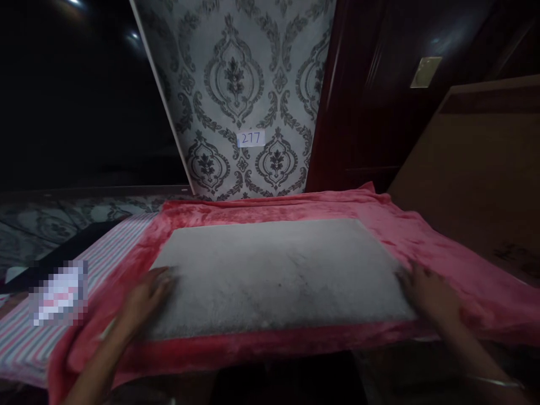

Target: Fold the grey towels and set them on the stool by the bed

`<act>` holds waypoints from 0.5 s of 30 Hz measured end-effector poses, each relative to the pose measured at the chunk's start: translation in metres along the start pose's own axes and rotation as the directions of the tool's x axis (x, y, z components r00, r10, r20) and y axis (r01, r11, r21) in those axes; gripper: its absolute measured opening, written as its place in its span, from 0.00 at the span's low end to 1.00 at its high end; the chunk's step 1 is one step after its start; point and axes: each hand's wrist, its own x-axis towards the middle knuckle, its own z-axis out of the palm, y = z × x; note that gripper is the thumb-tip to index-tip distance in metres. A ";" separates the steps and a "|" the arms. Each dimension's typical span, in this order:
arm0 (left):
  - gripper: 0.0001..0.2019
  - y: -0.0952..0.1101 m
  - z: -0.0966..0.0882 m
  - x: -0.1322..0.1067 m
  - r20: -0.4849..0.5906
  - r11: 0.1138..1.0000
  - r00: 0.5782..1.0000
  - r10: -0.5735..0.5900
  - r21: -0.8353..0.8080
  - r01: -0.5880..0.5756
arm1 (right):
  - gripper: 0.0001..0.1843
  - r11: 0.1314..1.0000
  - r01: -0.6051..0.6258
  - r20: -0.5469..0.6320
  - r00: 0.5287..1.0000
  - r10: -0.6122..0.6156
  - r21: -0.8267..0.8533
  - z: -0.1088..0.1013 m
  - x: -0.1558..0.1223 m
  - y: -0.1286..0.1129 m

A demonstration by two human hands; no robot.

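At the left lies a striped cloth [105,253]. Then the left hand [148,292], with bent fingers, is at the left edge of a grey mat [270,275], which lies flat on a red-pink blanket [422,239]. The right hand [432,292], blurred, is at the mat's right edge. I cannot tell if either hand grips it. Farther right is brown cardboard [485,174].
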 end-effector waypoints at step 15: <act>0.30 0.171 0.096 0.118 0.251 0.842 0.814 0.524 -0.011 -0.539 | 0.31 0.768 0.554 0.144 0.773 -0.618 0.321 -0.012 0.061 -0.195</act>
